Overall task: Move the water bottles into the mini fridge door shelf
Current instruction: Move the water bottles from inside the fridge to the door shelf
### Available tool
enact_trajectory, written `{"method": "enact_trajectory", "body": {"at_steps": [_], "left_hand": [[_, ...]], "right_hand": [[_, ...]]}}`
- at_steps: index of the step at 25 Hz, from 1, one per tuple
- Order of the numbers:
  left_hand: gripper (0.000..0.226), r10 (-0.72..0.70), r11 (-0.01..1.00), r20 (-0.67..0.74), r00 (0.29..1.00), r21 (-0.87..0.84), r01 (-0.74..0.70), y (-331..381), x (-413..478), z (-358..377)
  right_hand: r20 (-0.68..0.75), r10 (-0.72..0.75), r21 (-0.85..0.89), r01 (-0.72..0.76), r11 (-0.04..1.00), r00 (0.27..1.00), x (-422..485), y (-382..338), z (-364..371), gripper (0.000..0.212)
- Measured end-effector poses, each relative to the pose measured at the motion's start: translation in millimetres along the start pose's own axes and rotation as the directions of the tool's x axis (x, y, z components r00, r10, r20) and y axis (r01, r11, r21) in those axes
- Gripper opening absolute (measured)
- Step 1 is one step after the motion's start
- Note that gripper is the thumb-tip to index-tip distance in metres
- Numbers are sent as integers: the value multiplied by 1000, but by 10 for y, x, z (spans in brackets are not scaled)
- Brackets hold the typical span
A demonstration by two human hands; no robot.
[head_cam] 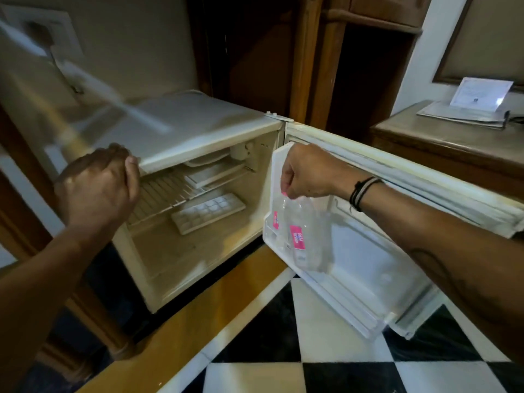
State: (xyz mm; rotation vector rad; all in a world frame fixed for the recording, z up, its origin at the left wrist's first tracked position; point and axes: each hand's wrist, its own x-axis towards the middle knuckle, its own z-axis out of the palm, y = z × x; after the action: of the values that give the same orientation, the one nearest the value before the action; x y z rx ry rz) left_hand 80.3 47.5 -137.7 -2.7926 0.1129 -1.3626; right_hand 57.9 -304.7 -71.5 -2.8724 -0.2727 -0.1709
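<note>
The right hand (304, 171) is pinching a clear water bottle (307, 236) by its pink cap, lowering it into the door shelf (348, 290) of the open mini fridge (198, 129). Keeping it upright and letting go only once the base is seated would serve best — the bottle is hanging tilted. A second pink label (275, 219) is showing beside it, perhaps another bottle already in place; blur is making that hard to confirm. The left hand (99, 185) is curling loosely at the fridge's top edge — contact is unclear.
</note>
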Motion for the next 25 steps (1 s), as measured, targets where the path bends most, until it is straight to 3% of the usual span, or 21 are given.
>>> {"method": "enact_trajectory", "body": {"at_steps": [5, 10, 15, 25], "left_hand": [[55, -25, 998, 61, 998, -55, 28, 42, 16, -138], [53, -10, 999, 64, 998, -37, 12, 55, 16, -187], [46, -29, 998, 64, 998, -49, 32, 95, 12, -224], [58, -5, 998, 74, 997, -60, 10, 87, 19, -261]], "right_hand": [[-46, -10, -251, -2, 968, 999, -256, -80, 239, 18], [-23, 46, -285, -50, 957, 999, -139, -99, 409, 19], [112, 153, -353, -105, 930, 982, -1, 190, 555, 46], [138, 188, -387, -122, 914, 972, 48, 240, 590, 39]]}}
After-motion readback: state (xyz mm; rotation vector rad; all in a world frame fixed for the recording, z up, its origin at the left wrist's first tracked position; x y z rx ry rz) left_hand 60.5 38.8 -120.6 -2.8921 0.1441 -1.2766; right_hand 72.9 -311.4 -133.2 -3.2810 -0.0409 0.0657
